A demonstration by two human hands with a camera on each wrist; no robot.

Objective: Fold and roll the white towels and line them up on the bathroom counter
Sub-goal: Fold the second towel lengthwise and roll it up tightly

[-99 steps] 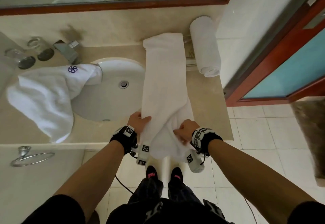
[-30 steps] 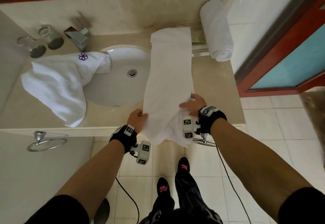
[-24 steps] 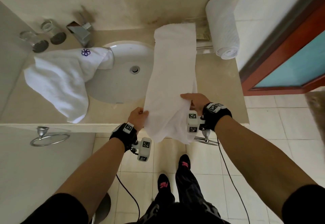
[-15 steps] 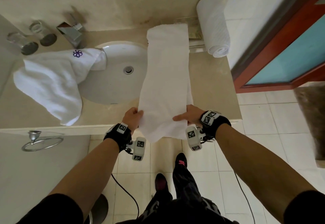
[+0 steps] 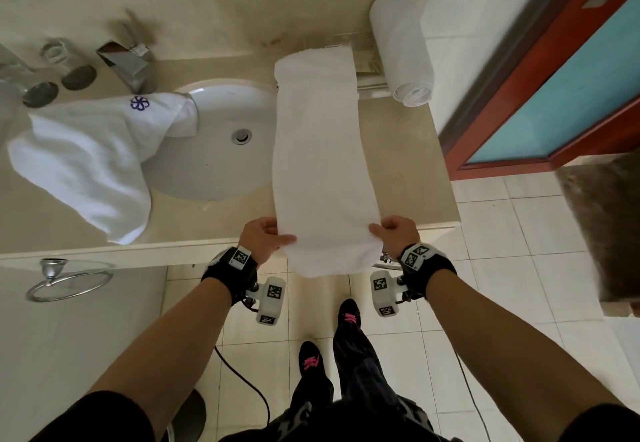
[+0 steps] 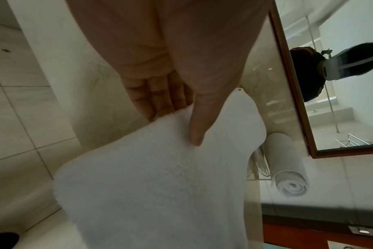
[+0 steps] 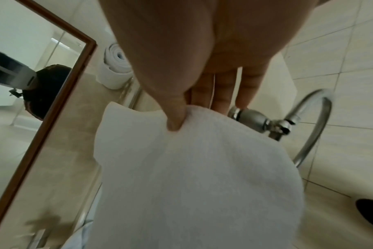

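Note:
A long white towel (image 5: 318, 150), folded into a narrow strip, lies lengthwise on the beige counter (image 5: 408, 164), its near end hanging over the front edge. My left hand (image 5: 265, 237) pinches the near left corner, thumb on top (image 6: 195, 133) and fingers beneath. My right hand (image 5: 393, 233) pinches the near right corner the same way, thumb (image 7: 175, 121) pressing into the cloth (image 7: 181, 176). A rolled white towel (image 5: 401, 46) lies at the back right by the wall. A loose white towel (image 5: 86, 157) with a purple flower mark drapes over the sink's left rim.
The white sink (image 5: 214, 164) sits left of the strip, a chrome tap (image 5: 128, 63) behind it and two glasses (image 5: 59, 63) at the far left. A towel ring (image 5: 65, 278) hangs below the counter. A red-framed door (image 5: 554, 95) stands to the right.
My right hand has come off the folded flap and moved to the near right corner. The bunched lower part is now smoothed into an even strip, held at both near corners.

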